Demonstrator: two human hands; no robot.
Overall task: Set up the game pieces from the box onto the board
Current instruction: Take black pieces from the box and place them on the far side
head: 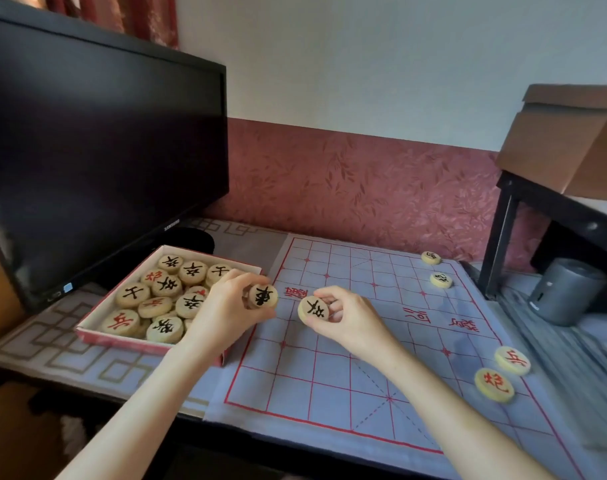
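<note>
Care pays now: left grip [226, 308] pinches a black-marked piece [263, 296] by the box [122, 341] near the left edge of the worktop [35, 344], right grip [347, 317] pinches a second black piece [313, 309] over the board [330, 382], and each should settle squarely on a line crossing.

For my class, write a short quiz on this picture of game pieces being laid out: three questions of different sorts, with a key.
1. True or false: the left hand holds one black-lettered piece and the right hand holds another.
2. How many loose pieces lie along the right edge of the board? A two; B four; C seven.
3. Fill in: the box stands to the board's ___.
Key: 1 true; 2 B; 3 left.
</note>
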